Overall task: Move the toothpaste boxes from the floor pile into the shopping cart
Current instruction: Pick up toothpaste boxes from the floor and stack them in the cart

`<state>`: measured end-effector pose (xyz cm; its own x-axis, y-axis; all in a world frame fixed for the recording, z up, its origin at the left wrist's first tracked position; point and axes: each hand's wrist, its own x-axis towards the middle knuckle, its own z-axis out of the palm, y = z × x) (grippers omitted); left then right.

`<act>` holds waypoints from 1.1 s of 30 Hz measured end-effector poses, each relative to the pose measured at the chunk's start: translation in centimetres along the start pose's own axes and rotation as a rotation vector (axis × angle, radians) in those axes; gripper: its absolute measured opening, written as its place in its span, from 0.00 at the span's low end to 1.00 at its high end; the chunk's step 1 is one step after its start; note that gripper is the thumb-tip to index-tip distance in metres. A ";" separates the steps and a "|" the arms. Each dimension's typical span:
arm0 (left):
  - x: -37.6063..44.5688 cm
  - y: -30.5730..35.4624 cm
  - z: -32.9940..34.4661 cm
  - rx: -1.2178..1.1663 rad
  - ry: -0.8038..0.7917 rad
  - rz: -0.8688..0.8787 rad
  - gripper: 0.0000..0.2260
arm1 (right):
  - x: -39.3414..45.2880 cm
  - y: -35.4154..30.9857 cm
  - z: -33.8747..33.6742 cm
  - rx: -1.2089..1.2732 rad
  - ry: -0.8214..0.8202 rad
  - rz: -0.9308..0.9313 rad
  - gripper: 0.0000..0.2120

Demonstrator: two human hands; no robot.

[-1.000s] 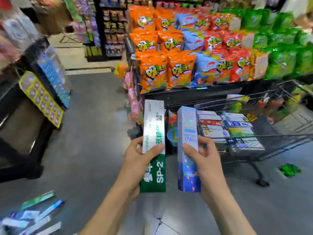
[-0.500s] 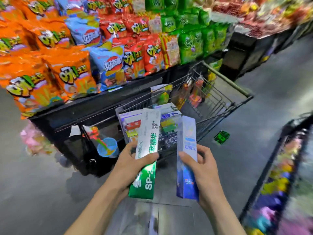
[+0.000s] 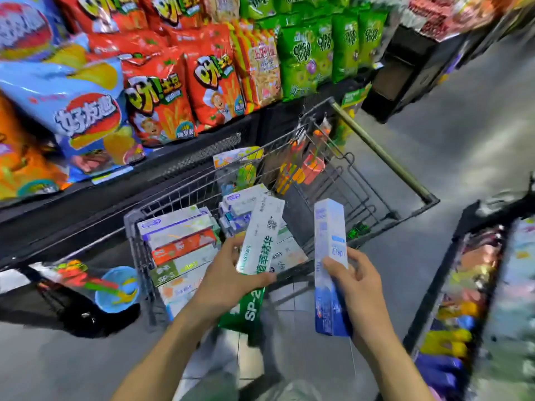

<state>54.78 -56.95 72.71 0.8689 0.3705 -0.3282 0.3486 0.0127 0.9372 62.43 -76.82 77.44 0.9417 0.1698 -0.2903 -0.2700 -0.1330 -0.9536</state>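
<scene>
Toothpaste boxes (image 3: 185, 250) lying stacked in rows inside the wire shopping cart (image 3: 376, 180), filling its near end. Left hand (image 3: 228, 282) gripping a white-and-green box (image 3: 260, 244), thumb curled across its front, holding it tilted with the top end leaning right over the cart's near rim and the green bottom end hanging below the palm. Right hand (image 3: 359, 282) gripping a white-and-blue box (image 3: 330, 256), fingers wrapped round its middle, keeping it nearly upright just beside the cart's right side. Hands staying apart, each clamped on its own box, with neither box touching the other. Standing against a dark shelf (image 3: 86, 198) loaded with snack bags (image 3: 162, 102) in red, blue, orange and green, with the cart's handle (image 3: 379, 151) pointing to the far right. Lying on the grey floor (image 3: 463, 140) past the cart, a small green packet (image 3: 357, 230). Hanging low on the shelf at left, a blue toy scoop (image 3: 117, 289).
</scene>
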 end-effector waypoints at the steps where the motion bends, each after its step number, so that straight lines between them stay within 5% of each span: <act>1: 1.6 0.0 0.1 0.025 -0.003 0.003 0.31 | 1.7 -0.1 -0.1 -0.019 -0.011 0.003 0.11; 8: 14.7 -1.5 2.0 0.492 0.025 0.013 0.31 | 16.6 0.5 -0.6 -0.213 -0.131 -0.023 0.08; 16: 25.7 -5.6 4.4 0.813 -0.025 -0.078 0.30 | 30.8 3.7 -0.9 -0.268 -0.351 0.163 0.11; 27: 37.1 -17.7 5.9 1.135 -0.294 0.009 0.36 | 38.6 10.9 3.0 -0.369 -0.452 0.197 0.13; 33: 38.2 -22.3 4.9 1.139 -0.188 0.194 0.36 | 39.8 13.5 3.4 -0.423 -0.470 0.150 0.14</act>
<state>81.95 -47.59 38.71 0.9472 0.1303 -0.2929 0.2349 -0.9039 0.3575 95.61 -68.53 52.77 0.6861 0.5154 -0.5134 -0.1993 -0.5456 -0.8140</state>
